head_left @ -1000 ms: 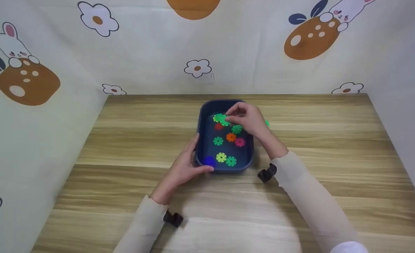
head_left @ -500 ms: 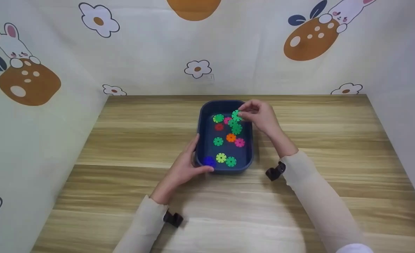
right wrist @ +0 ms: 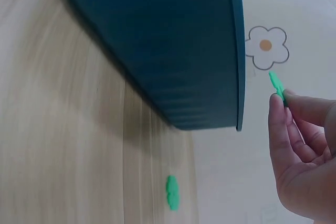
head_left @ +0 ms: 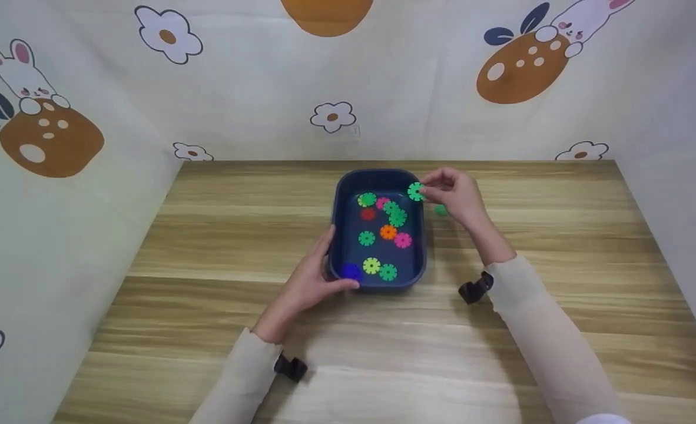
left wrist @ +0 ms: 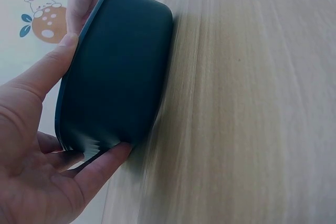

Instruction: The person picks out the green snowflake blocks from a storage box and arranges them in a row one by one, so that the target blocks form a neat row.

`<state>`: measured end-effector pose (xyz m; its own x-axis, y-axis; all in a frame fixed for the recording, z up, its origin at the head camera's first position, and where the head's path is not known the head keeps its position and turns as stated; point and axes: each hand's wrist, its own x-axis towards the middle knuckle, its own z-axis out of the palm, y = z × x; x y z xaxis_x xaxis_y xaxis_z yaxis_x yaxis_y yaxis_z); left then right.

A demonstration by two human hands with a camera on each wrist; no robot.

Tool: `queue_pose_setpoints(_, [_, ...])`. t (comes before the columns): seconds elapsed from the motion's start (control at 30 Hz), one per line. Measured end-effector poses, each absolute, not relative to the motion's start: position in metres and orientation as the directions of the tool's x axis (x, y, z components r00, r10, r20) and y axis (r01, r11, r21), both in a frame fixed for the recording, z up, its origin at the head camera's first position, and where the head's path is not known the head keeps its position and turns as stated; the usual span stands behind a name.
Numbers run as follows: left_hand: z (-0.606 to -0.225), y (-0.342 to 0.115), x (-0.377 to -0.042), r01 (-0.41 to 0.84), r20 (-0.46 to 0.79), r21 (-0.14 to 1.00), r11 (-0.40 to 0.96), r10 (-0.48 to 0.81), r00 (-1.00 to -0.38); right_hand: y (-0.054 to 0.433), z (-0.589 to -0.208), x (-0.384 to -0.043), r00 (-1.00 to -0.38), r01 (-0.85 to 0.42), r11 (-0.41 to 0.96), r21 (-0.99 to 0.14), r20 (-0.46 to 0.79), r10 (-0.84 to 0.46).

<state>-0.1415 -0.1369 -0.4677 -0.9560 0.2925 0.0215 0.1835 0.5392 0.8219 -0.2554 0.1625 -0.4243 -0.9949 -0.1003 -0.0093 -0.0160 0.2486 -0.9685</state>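
A dark blue plastic basin (head_left: 377,284) stands on the table with several notched plastic discs lying in it. My left hand (head_left: 310,280) holds its near left corner, thumb on the near rim and fingers along the left side; the left wrist view shows the basin's wall (left wrist: 121,61) between thumb and fingers. Between thumb and fingertips my right hand (head_left: 463,197) pinches a green snowflake disc (head_left: 416,191) above the basin's right rim. Seen edge-on in the right wrist view, that disc stands clear of the basin. Inside lie an orange disc (head_left: 388,232) and a yellow disc (head_left: 371,265).
Another green disc (head_left: 440,209) lies on the wooden table (head_left: 236,235) just right of the basin, partly behind the right hand. Patterned cloth walls (head_left: 254,82) enclose the table at the back and sides. Black camera mounts (head_left: 476,288) sit on both wrists.
My right hand has moved right, carrying the green snowflake disc from over the basin's far middle to its right rim. The left hand and basin stay in place.
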Motion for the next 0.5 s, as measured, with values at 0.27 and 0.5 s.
queue_pose_setpoints(0.27, [-0.466,-0.136,-0.142,0.171,0.008,0.830,0.532,0.294,-0.956,0.177,-0.430,-0.257,-0.998,0.006,0.230,-0.973,-0.022,-0.064])
queue_pose_setpoints(0.5, [-0.468,-0.137,-0.142,0.164,0.001,0.827,0.538,0.289,-0.957,0.187,-0.440,-0.259,-0.998,0.041,0.226,-0.973,-0.052,-0.043])
